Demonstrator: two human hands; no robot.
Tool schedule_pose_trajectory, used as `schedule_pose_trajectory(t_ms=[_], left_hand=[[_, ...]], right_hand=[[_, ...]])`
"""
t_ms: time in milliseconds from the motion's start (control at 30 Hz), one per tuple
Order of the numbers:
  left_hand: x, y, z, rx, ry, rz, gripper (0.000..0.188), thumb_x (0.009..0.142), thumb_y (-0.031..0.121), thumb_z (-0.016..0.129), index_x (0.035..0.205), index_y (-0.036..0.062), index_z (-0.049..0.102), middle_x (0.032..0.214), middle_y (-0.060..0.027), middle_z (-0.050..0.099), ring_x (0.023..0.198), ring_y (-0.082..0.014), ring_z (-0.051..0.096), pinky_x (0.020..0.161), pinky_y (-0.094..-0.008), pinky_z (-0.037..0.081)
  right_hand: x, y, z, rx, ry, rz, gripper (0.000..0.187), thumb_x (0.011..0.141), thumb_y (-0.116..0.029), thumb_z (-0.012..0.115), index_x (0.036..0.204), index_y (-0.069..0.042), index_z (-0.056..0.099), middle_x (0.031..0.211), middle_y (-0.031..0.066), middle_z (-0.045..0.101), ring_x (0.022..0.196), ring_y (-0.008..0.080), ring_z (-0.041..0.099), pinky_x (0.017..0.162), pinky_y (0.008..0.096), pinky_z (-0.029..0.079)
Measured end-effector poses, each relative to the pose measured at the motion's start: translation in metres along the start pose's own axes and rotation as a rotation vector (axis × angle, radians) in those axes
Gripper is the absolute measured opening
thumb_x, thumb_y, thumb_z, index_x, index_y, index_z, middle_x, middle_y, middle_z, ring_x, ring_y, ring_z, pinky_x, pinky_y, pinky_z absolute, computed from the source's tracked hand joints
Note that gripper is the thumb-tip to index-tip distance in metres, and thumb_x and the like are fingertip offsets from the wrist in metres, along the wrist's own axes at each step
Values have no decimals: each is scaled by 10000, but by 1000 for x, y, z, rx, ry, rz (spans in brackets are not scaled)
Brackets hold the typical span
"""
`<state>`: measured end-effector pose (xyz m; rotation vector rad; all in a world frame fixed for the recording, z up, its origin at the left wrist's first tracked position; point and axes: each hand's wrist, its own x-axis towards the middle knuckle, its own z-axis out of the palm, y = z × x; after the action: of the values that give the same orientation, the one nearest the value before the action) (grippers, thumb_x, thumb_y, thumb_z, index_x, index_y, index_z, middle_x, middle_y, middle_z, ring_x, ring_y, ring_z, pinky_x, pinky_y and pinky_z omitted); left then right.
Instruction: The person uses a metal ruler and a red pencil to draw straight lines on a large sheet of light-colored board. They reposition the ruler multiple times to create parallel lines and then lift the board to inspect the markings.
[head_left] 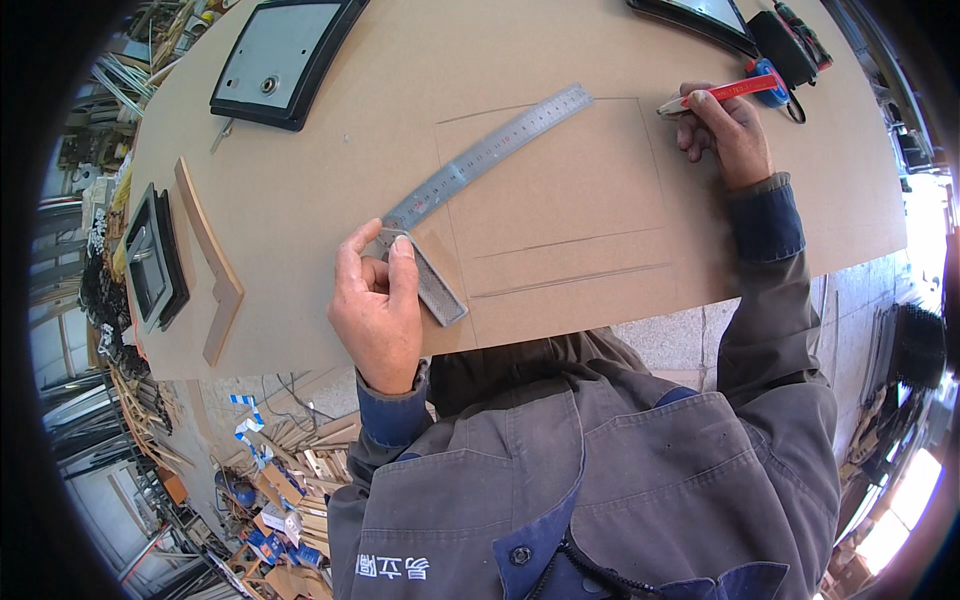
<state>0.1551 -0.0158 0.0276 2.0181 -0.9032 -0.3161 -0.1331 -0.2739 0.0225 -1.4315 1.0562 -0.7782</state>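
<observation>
Marking-out seems in hand: the left hand (376, 315) pinches the metal square (490, 152) across the left drawn line (458, 241); far right, the right hand (730, 142) grips a red pencil (742, 88). Another stroke would want the square steady.

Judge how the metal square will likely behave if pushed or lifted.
The metal square should stay stiff, its long blade showing no sag. The thicker stock probably makes that end heavier. If pushed, it would likely slide or pivot across the board rather than roll, given its flat blade and blocky stock.
</observation>
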Motion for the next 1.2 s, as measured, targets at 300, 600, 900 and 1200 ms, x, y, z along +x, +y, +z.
schedule_pose_trajectory(t_ms=[300,600,900,1200], left_hand=[[-2,-2,3,-43,3,20,322,923,174,715,1193,14,645,590,-25,560,530,-94,508,525,-292,443],[0,-5,-4,25,8,60,413,866,195,774,1216,35,626,594,-52,556,521,-125,540,525,-301,463],[-1,-7,-1,108,48,127,466,843,256,750,1234,82,566,634,-78,630,568,-289,645,548,-421,502],[-1,-29,-29,172,210,49,410,860,247,713,1175,32,561,800,-198,689,735,-404,676,660,-502,527]], right_hand=[[-1,5,-8,14,82,36,281,999,-305,609,1044,-31,652,766,75,651,581,133,614,505,258,470],[15,38,-28,20,9,12,372,1031,-303,572,1229,11,589,925,86,675,632,119,598,507,250,460],[25,50,-42,87,48,8,396,1032,-327,581,1274,-13,593,924,67,675,632,106,570,513,238,435],[52,80,-80,136,-51,14,397,1028,-336,599,1300,-49,625,1006,49,709,672,95,578,558,227,426]])
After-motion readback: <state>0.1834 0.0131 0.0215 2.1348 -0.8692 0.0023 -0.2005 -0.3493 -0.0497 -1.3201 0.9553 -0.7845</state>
